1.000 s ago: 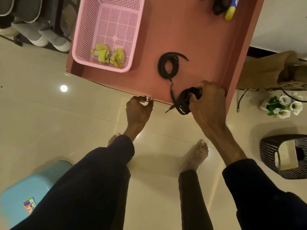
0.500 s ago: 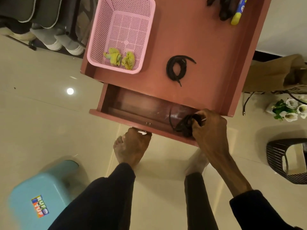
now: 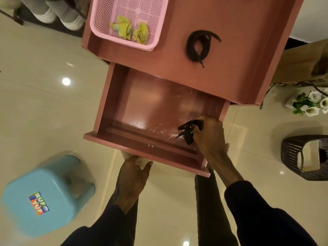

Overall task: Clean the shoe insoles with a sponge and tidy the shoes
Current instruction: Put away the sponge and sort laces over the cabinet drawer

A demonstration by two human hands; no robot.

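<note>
From the head camera, the drawer (image 3: 145, 148) stood much farther out than half a second before, its floor now largely exposed. The right hand (image 3: 211, 137) had gone deeper in, to the drawer's front right corner. Its fingers were curled tight round a bundled black shoelace (image 3: 188, 130), held just above the floor. The left hand (image 3: 133, 176) sat at the drawer front with its fingers hidden beneath, so its grip could not be told. A second coiled shoelace (image 3: 198, 47) lay on the cabinet top (image 3: 230, 68), beside the pink basket (image 3: 124, 42).

Basket (image 3: 138, 13), coiled lace (image 3: 190, 45) on cabinet (image 3: 239, 41)
</note>
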